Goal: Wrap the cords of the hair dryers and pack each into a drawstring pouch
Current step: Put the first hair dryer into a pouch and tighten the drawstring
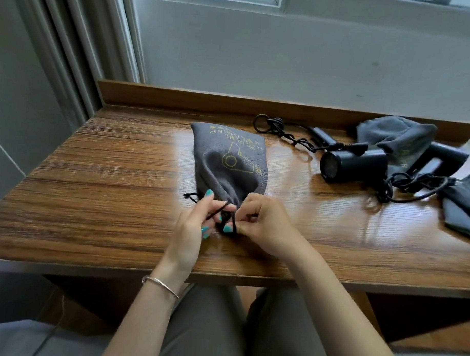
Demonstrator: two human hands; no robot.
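One grey pouch lies full and bulging on the table, directly beyond the hands, its gathered neck pulled in toward them. The left hand has its fingers curled around a black drawstring, which runs taut across its fingertips; a knotted end of the string sticks out just left of that hand. The right hand is closed in a pinch on the other run of the string, right at the pouch neck, touching the left hand's fingertips. By the look of it the pouch is being cinched or tied, so this first pack is close to finished, though a dryer inside is a guess from the bulge.

More is left. Well off to the right of the hands a black dryer lies bare on the table, its cord trailing loose toward the back edge, not wrapped. A second dark dryer lies further right with a tangled cord beside it. A slack grey pouch sits behind them and another dark pouch lies at the far right edge. So two dryers seem still to be wrapped and bagged.

The table is glossy wood-grain with a low raised back, set against a pale wall below a window frame; a door frame stands far left.
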